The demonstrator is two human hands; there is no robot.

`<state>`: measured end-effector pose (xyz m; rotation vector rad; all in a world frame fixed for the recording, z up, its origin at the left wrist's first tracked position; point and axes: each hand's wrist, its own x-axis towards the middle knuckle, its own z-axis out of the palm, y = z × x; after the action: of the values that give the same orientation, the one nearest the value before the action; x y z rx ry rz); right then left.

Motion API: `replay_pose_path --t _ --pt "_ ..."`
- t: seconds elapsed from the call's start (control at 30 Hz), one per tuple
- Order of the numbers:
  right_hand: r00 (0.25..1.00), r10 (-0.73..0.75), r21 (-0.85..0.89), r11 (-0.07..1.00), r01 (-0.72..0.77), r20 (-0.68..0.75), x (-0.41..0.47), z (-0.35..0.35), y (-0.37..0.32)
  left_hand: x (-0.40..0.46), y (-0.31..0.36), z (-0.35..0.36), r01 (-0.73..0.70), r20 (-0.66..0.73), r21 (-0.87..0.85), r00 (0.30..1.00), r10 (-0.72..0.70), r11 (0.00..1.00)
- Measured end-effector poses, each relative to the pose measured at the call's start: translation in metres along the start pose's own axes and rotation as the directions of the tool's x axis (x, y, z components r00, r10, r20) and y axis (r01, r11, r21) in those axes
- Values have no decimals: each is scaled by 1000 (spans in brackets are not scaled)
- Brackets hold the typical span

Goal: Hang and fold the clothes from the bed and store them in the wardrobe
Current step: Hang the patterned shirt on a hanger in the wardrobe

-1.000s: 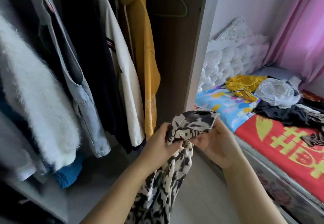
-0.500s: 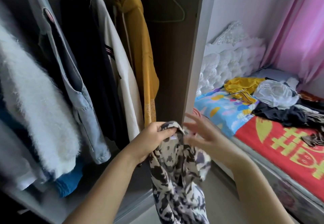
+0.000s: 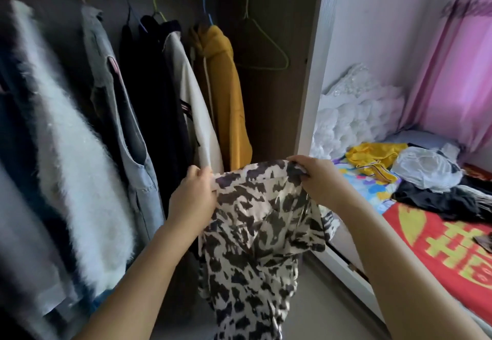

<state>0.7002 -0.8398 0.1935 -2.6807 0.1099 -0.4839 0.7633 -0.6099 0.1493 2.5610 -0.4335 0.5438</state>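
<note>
Both hands pinch the top edge of the patterned garment (image 3: 255,233), left hand (image 3: 193,195) and right hand (image 3: 316,177) spread apart, cloth hanging before the open wardrobe (image 3: 274,100). Empty green hanger (image 3: 262,46) waits on the rail. Risk: thin, slippery-looking fabric may slide off a pinch while one hand frees to reach; more clothes remain on the bed (image 3: 439,246).

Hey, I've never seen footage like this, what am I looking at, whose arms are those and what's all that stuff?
No machine here: a camera worn on a person's head looks forward and down at their own bare arms. The left hand and right hand each grip the top edge of a black-and-white blotch-patterned garment, which hangs spread between them. Left is an open wooden wardrobe with hung clothes, including a mustard yellow hooded top, and an empty green wire hanger. Right is a bed with a red patterned cover, with more clothes piled on it.
</note>
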Motion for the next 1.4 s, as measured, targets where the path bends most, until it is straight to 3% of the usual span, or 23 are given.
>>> replay_pose_path --t 0.13,0.23,0.33,0.4,0.47,0.57,0.67,0.73,0.9,1.03,1.2,1.3,1.4 --pt "945 60 -269 963 31 323 15 8 5 20 -9 -28 -66 -156 -104 987 49 992" --pt "820 91 -363 920 149 566 43 7 5 45 -7 -42 58 -72 -366 993 -91 929" --pt "723 148 -275 960 60 675 85 -12 -3 67 0 -54 179 37 -517 982 -187 837" --pt "775 100 -221 974 53 624 117 -28 -15 81 8 -60 149 26 -563 986 -162 813" --pt "894 -19 -246 959 144 448 156 -42 -29 96 18 -62 107 18 -584 993 -119 804" --pt "985 -99 -178 976 124 139 222 -52 -49 121 30 -58 68 21 -596 997 -68 801" --pt "985 -35 -159 987 8 -172 283 -59 -55 144 34 -56 38 16 -634 999 -36 772" --pt "957 0 -165 985 -50 -289 318 -64 -50 158 33 -58 31 17 -636 1000 -26 771" --pt "949 60 -189 974 -123 -310 399 -58 -38 189 18 -57 28 -19 -626 999 -51 779" --pt "922 149 109 987 -117 -357 430 -40 -40 200 6 -55 61 -10 -640 996 -88 766" --pt "862 182 485 871 82 -474 413 -2 -31 209 1 -52 100 -10 -674 989 -145 732" --pt "896 176 622 772 131 -407 365 43 -8 206 1 -43 130 17 -690 986 -164 712" --pt "953 189 758 650 58 -235 315 74 13 196 0 -26 236 100 -685 968 -231 690"
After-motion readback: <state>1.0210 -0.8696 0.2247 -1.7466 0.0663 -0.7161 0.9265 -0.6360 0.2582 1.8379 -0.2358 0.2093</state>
